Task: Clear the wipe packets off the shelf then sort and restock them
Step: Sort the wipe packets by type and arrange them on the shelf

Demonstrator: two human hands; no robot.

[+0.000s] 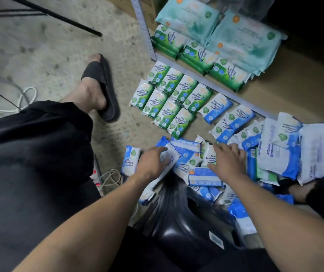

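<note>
I had my left hand (153, 160) curled on a blue packet (170, 154) in the floor pile; right hand (228, 160) spread flat on a Pine packet (209, 154) | 8 green packets (168, 113) lay beside the shelf (294, 91)

In front of the grey shelf rail (206, 79), the left hand (153, 163) is blurred; whether its fingers grip the white-and-blue packet (170, 155) beneath cannot be told. The right hand (228, 160) covers part of a pine packet (209, 154). Farther from the rail, a glossy black thing (177, 222), possibly a stool, hides parts of packets. The blue pile (275, 158) runs off the right edge. Behind the rail, the teal packs (243, 36) are cut by the top edge.
</note>
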